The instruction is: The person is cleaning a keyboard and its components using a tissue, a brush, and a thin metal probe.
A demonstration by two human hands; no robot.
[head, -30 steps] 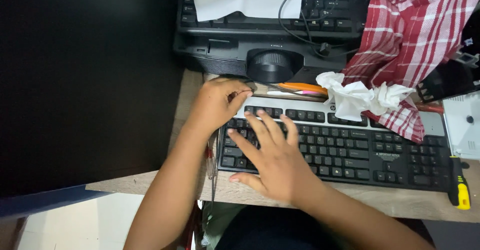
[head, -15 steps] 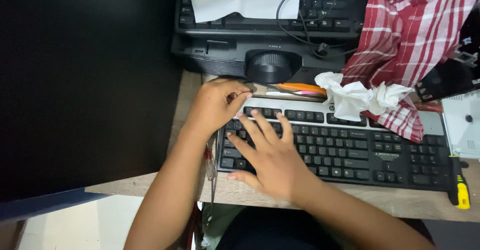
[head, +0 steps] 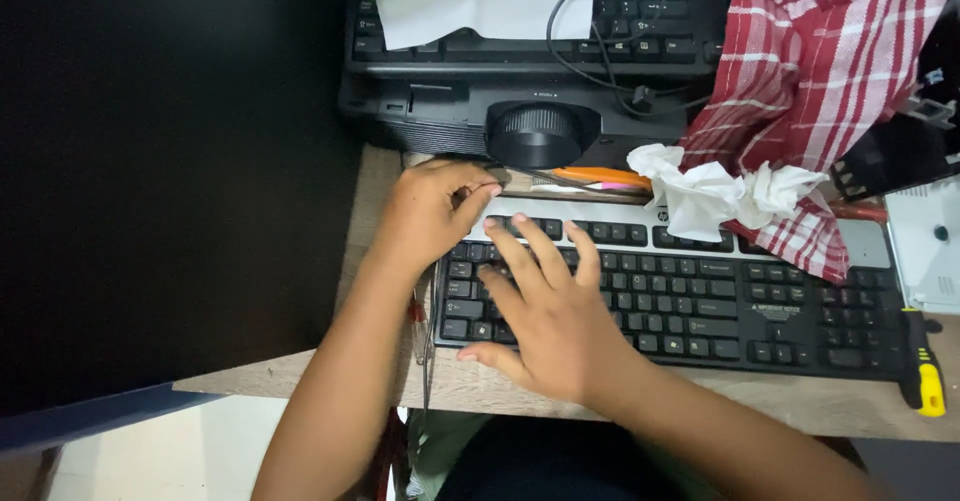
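A black keyboard with a silver top strip (head: 720, 301) lies on a wooden desk (head: 800, 401). My left hand (head: 425, 216) rests at its top left corner, fingers curled, thumb and forefinger pinched together. Whether anything small sits between them cannot be told. My right hand (head: 545, 311) lies flat on the keyboard's left keys, fingers spread and pointing away from me, holding nothing.
Behind the keyboard stand a black device with a round knob (head: 540, 133) and a second keyboard (head: 650, 6) partly under white paper. A red checked cloth (head: 820, 71), crumpled tissue (head: 710, 191), an orange pen (head: 595, 176) and a yellow-handled screwdriver (head: 922, 376) lie around. A thin tool (head: 421, 326) lies at the left edge.
Both hands stay almost in place. My left hand's fingers have closed a little tighter at the keyboard's corner.
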